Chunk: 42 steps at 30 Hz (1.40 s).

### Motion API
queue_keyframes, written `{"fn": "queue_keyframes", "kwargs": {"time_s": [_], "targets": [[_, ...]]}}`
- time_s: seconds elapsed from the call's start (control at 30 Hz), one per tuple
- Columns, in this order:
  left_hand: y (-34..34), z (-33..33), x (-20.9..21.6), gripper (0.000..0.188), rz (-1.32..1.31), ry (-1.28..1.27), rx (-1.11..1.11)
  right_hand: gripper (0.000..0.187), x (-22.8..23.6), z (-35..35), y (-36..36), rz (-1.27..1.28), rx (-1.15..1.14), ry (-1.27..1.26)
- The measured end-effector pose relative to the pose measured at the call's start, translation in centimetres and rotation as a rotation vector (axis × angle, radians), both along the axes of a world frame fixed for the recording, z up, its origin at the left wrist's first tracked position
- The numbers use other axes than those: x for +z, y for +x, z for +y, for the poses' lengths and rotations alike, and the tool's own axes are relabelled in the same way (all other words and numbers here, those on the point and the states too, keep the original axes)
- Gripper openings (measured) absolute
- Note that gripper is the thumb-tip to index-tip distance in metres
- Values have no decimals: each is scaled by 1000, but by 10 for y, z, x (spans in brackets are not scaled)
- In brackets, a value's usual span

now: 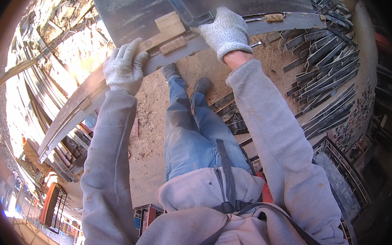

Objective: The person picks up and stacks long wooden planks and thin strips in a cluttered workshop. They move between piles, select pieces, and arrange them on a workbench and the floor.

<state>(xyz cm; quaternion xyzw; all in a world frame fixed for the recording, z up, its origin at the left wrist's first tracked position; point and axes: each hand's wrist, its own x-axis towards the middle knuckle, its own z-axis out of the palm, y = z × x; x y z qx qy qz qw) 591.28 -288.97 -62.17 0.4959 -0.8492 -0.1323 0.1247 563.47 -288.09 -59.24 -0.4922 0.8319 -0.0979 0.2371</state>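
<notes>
A long curved grey board point(264, 26) arcs across in front of me along the edge of a dark tabletop point(251, 0). My left hand point(123, 67), in a pale knit glove, is closed over this board, thumb on the near side. Right of it, small wood blocks point(173, 45) sit along the board, and a larger pale block point(169, 26) lies just behind. My right hand point(227, 34), gloved alike, closes round the lower end of a dark C-shaped clamp point(175, 1). A metal tip point(257, 43) pokes out beside that wrist; its other end is hidden.
Piles of dark strips point(317, 56) lie on the floor at right. Long thin strips point(36, 87) are stacked at left. Sawdust covers the floor point(149, 125) around my feet. A metal-framed rack point(343, 176) stands near my right elbow.
</notes>
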Motion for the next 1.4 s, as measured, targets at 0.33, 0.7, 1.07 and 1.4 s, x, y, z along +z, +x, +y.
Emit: {"fn": "queue_keyframes", "kwargs": {"time_s": [0.33, 0.7, 1.07, 1.4], "targets": [[1, -2, -3, 40, 14, 3, -20, 46, -7, -2, -1, 18, -22, 33], [4, -3, -8, 40, 46, -56, -54, 37, -2, -2, 2, -19, -23, 13], [3, 2, -1, 42, -11, 9, -19, 27, 29, 38, 24, -666, -183, -271], [9, -3, -7, 56, 186, 66, 69, 32, -31, 111, 143, -961, -44, 23]]}}
